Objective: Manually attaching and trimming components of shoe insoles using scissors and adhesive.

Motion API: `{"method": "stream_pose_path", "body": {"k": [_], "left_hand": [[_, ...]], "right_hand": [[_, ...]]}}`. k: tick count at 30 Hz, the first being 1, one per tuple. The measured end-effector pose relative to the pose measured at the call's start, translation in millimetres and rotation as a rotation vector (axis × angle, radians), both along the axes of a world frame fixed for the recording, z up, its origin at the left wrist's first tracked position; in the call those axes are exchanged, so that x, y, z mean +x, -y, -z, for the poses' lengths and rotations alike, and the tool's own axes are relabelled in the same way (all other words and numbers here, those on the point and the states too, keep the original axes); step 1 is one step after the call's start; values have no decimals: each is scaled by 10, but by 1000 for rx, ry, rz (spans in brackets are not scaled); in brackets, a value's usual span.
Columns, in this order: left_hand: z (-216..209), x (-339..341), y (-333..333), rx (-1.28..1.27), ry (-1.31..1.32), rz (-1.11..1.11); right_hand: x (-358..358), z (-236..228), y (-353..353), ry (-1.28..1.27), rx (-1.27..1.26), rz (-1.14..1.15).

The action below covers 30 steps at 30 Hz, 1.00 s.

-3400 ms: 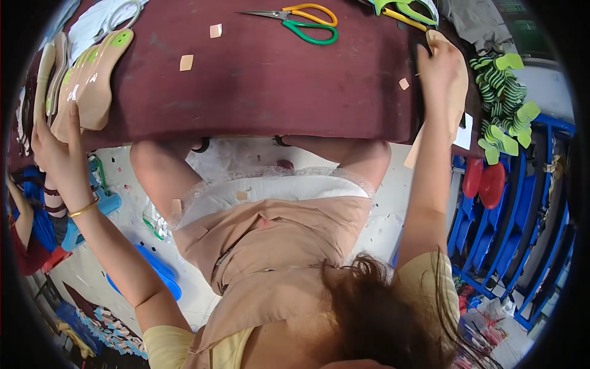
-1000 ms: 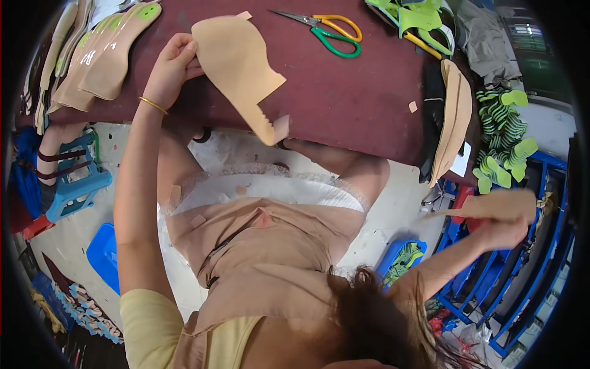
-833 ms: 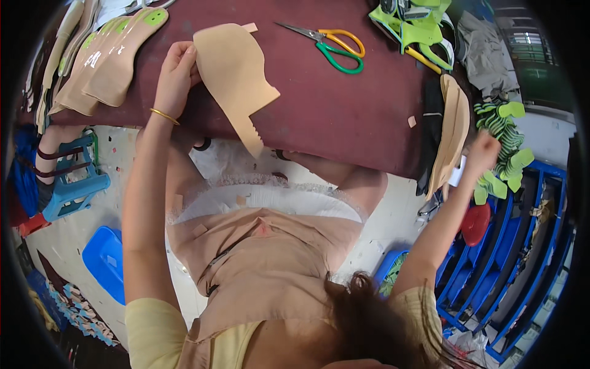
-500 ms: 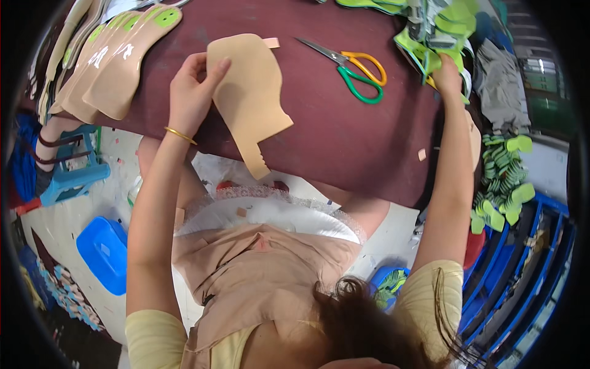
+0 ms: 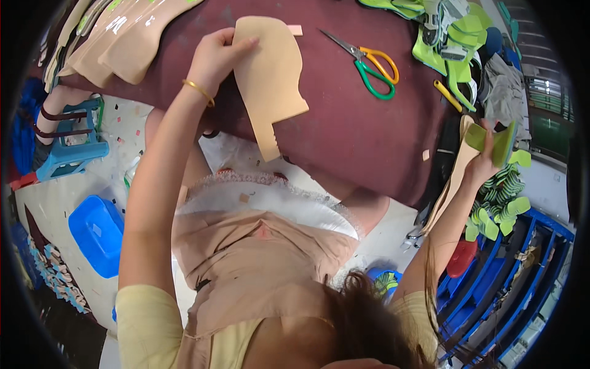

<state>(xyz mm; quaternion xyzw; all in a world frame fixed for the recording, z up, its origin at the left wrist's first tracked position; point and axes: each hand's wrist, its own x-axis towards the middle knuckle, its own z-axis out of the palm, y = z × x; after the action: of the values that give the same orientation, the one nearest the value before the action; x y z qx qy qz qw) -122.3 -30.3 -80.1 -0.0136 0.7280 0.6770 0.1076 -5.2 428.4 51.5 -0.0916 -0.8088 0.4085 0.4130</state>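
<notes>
My left hand pinches the upper edge of a flat beige cut-out with a notched lower end, holding it over the maroon table's front part. Out at the right, past the table edge, my right hand grips a flat olive-green piece; its exact kind I cannot tell. Beside that hand, long beige strips hang at the table's right end. Scissors with one yellow and one green handle lie on the table with their blades apart, touched by neither hand.
Glossy beige pieces lie overlapped at the table's far left. Bright green pieces pile up at the far right, near a yellow-handled tool. Blue racks, a blue basin and a blue stool stand around.
My right hand has left the green pile and come back toward me and outward, now with an olive-green piece in it. My left hand still holds the beige cut-out.
</notes>
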Motion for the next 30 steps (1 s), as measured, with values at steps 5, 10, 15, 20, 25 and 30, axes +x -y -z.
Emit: {"method": "stream_pose_path", "body": {"k": [5,10,15,20,25,30], "left_hand": [[-299,420,-83,663,311,256],[-580,1317,-198,1045,270,187],[-724,1570,-280,1151,221,209],[-740,1682,-346,1146,243,133],[-705,1761,-392,1228,244,250],[-705,1755,-408,1232,206,261]], "right_hand": [[841,330,1198,490,-783,-504],[1116,649,2514,389,-612,-836],[1187,732,2715,314,-368,-704],[1228,667,2794,236,-642,-687],[1220,773,2795,285,-457,-539],[1132,852,2781,261,-277,-514]]}}
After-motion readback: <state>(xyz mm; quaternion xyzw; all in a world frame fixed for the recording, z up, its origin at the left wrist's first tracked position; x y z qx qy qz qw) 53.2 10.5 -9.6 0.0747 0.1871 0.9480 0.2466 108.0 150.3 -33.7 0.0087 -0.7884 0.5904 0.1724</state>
